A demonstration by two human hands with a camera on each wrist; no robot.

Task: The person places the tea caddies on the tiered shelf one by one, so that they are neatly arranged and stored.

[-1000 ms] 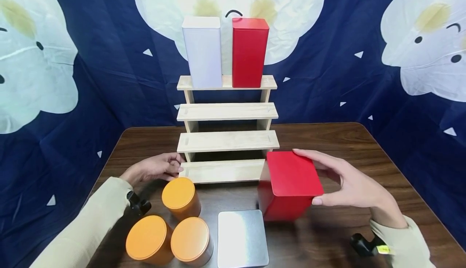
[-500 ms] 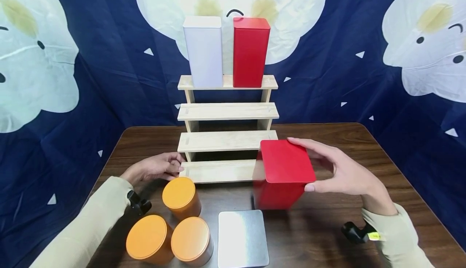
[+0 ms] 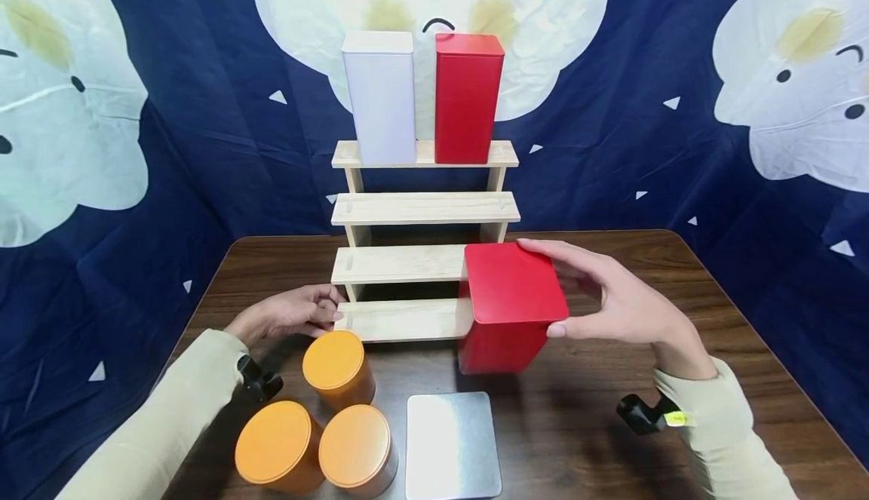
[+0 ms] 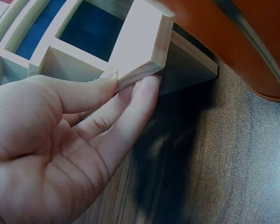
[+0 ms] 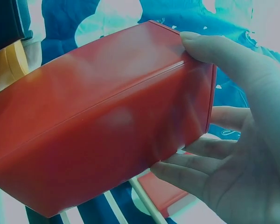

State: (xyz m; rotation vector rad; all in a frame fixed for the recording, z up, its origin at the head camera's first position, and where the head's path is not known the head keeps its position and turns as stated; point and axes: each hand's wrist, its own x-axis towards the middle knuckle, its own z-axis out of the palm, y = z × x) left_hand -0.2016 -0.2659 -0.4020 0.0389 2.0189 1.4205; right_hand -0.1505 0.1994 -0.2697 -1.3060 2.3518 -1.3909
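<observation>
My right hand [image 3: 611, 308] grips a tall red tin [image 3: 516, 285] near its lid, thumb on the near side and fingers on the far side. In the head view the tin overlaps the right end of the lowest steps of a pale wooden stepped shelf [image 3: 400, 322]. The right wrist view shows the red tin [image 5: 107, 126] slanting across it, its lid end at the fingers. My left hand [image 3: 292, 310] is at the left end of the lowest step. Seen from the left wrist, thumb and fingers pinch the corner of that wooden board [image 4: 140, 42].
A white tin [image 3: 380, 100] and another red tin [image 3: 468, 100] stand on the top step. Three orange round canisters [image 3: 358, 447] sit at the front left. Beside them lies a square silver tin [image 3: 452, 446]. A dark blue cloth [image 3: 577, 168] hangs behind the wooden table [image 3: 611, 236].
My right hand has carried the red tin away from me and to the left, over the right part of the shelf's lower steps. The left hand has stayed at the shelf end.
</observation>
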